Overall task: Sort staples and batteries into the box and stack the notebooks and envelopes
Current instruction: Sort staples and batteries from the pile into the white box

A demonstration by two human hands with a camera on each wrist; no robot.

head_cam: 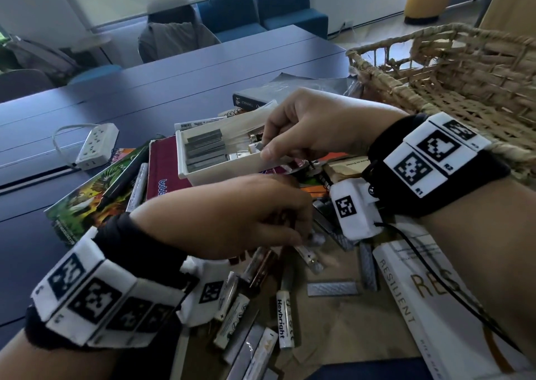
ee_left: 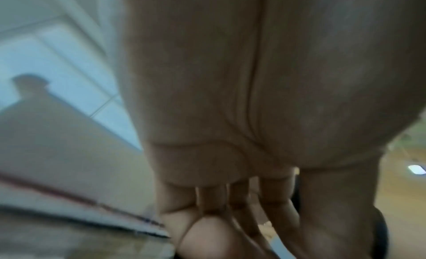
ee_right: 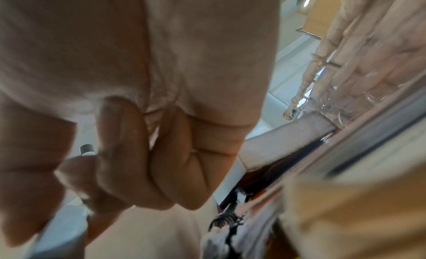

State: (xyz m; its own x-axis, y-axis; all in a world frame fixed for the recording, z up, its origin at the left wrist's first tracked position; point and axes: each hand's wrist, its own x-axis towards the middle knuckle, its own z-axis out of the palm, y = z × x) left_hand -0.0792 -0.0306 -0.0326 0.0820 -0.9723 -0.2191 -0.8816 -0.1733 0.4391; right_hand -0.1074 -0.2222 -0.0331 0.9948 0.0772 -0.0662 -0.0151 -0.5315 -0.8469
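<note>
Sorting in progress on the bench (head_cam: 87,113); landmark for all positions is the white box (head_cam: 220,159).

Notebooks and books: a loose heap under and around the box, not yet stacked. A maroon notebook (head_cam: 162,171) lies just left of the box, a jungle-print one (head_cam: 92,194) further left, a white hardback (head_cam: 420,301) well to the near right. Judged stiff, flat and moderately heavy; best taken by a long edge or spine. Spines run at mixed angles, none aligned.

Box: sits on top of the heap, long axis running left to right and tilted slightly. Light, rigid, likely to slide on the glossy covers beneath it. Grey staple strips (head_cam: 206,147) already fill its left part, lying parallel to the long axis.

Right hand (head_cam: 313,124): over the right end of the box, thumb and forefinger pinching a small grey piece, probably a staple strip; the wrist view is too blurred to confirm.

Left hand (head_cam: 232,214): just nearer than the box, fingers curled down into the pile. One white battery (head_cam: 309,256) pokes out by the fingertips; whether it is gripped, cannot tell.

Batteries (head_cam: 285,318): scattered nearer than the box, axes mostly pointing away from the person. Smooth, dense cylinders that roll; pinch mid-barrel.

Loose staple strips (head_cam: 332,288): brittle, thin; pinch by the long sides.
</note>
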